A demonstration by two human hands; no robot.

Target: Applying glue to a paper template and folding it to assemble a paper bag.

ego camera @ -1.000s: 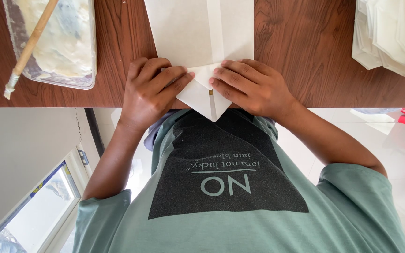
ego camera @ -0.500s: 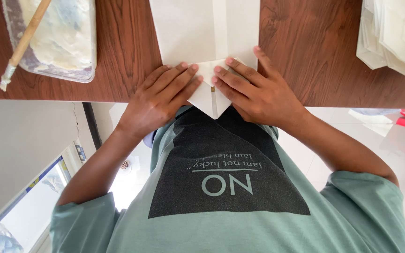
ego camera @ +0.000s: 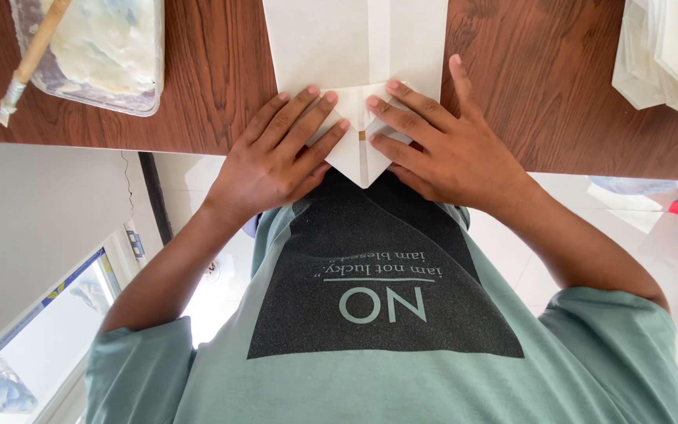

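While flat on folded paper (ego camera: pixel 355 47), both hands (ego camera: pixel 362 149).

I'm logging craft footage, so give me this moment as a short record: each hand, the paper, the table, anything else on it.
left hand: flat, fingers pressing the paper's left flap
right hand: flat, fingers pressing the right flap
paper: white, folded to a point overhanging the table edge
table: dark wood
container: clear, white paste inside, stick across it, left side
white sheets: stacked, right side
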